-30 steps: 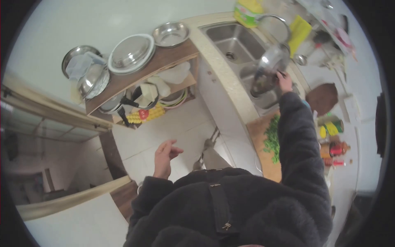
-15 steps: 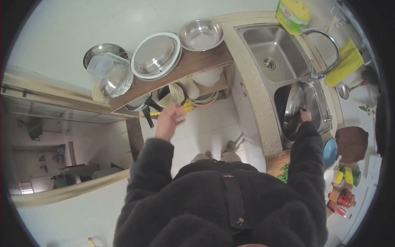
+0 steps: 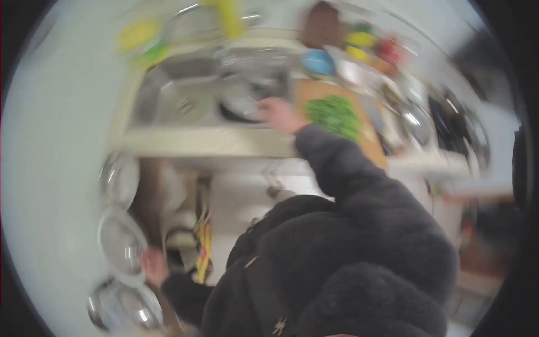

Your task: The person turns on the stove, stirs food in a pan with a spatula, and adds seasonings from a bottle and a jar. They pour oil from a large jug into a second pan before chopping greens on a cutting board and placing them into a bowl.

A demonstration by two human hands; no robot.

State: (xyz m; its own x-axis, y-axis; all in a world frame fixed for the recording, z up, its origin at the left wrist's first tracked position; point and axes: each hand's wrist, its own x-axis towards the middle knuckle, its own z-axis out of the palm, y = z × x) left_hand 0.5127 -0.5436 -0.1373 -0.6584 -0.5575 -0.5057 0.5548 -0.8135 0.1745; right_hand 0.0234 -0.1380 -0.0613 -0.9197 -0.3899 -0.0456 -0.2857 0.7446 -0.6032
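Motion blurs the view. My right hand (image 3: 281, 114) is over the front rim of the sink's right basin, nearest a round shiny metal piece of cookware (image 3: 240, 99) that lies inside; contact and finger shape are smeared. My left hand (image 3: 154, 265) is low on the left, beside the wooden shelf unit (image 3: 150, 194) and close to the rim of a large white basin (image 3: 106, 247) with a metal bowl in it. Its fingers are too blurred to read.
The sink's left basin (image 3: 168, 109) lies farther left. Right of the sink, chopped greens (image 3: 333, 115) lie on a wooden cutting board (image 3: 368, 140). A blue bowl (image 3: 319, 62) stands behind. Metal bowls (image 3: 120, 180) line the shelf top.
My view has swung toward the counter, bringing the greens into sight. My left hand is now lower, beside the white basin. My right hand remains at the sink's right basin.
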